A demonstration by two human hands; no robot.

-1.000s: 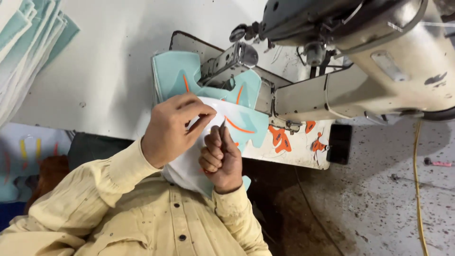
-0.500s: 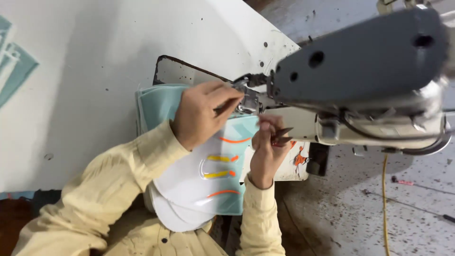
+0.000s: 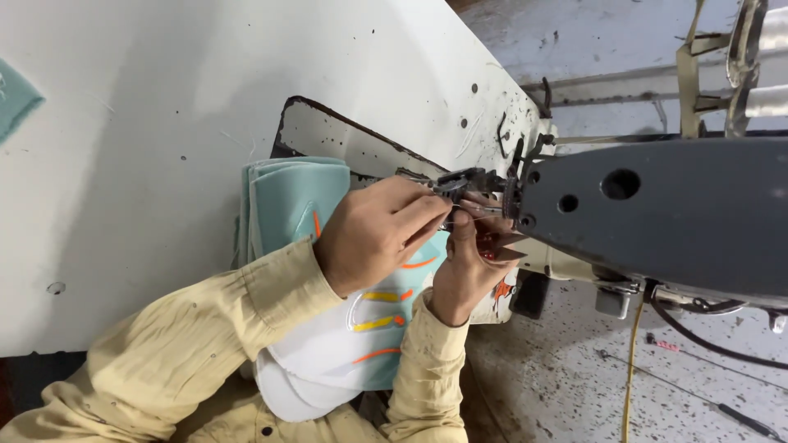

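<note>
Both hands are held at the needle area of a sewing machine (image 3: 657, 217), seen from above.

The left hand (image 3: 373, 234) is curled, w/ fingertips pinched together right at the dark metal presser-foot assembly (image 3: 468, 182). A thin thread seems to be gripped between thumb and forefinger, but it's too fine to be told for sure. The right hand (image 3: 468, 267) is set just beside the left, on the machine side, w/ fingers bent up toward the same spot; whether anything is clamped in it can't be told, as the fingertips are partly hidden under the machine head.

Under and below both hands a teal and white shoe-upper piece (image 3: 361, 328) is laid, marked w/ orange and yellow stripes. Its teal end is spread on the table beyond the left wrist, while the white end hangs over the table edge toward the person's body.

Both forearms are covered by pale yellow sleeves (image 3: 205, 336). The white table (image 3: 148, 123) lies to the far side of the left hand. A speckled grey floor (image 3: 558, 385) is seen beyond the right hand, w/ a yellow cable (image 3: 630, 369) hanging down from the machine.
</note>
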